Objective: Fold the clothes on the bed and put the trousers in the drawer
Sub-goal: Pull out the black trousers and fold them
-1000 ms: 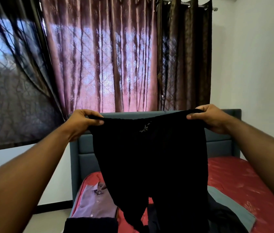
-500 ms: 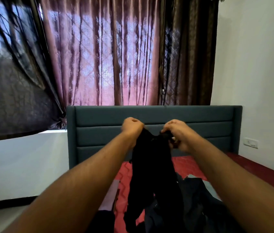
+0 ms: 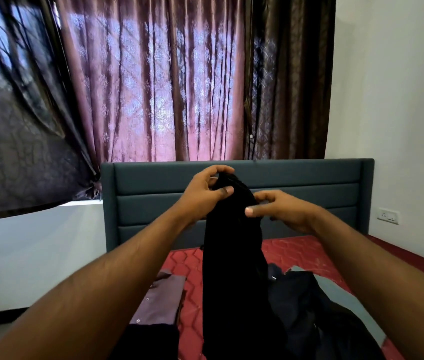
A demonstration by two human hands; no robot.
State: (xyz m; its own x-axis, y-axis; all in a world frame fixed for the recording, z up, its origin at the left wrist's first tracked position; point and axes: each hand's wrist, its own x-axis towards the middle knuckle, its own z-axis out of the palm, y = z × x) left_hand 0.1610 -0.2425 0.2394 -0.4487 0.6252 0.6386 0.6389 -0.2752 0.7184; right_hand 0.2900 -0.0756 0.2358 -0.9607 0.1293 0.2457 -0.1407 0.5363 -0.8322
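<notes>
Gripping the trousers [image 3: 231, 268] at the waist, the left hand [image 3: 203, 193] pinches the top between thumb and curled fingers, while the right hand [image 3: 281, 211], at its 3 o'clock, presses a thumb on the cloth with loosely bent fingers behind. Legs hang doubled lengthwise over the bed [image 3: 296, 252]. Judged so, folding is only begun: a shirt [image 3: 164, 300] at 7 o'clock and dark clothes [image 3: 307, 307] at 4 o'clock wait; no drawer shows.
</notes>
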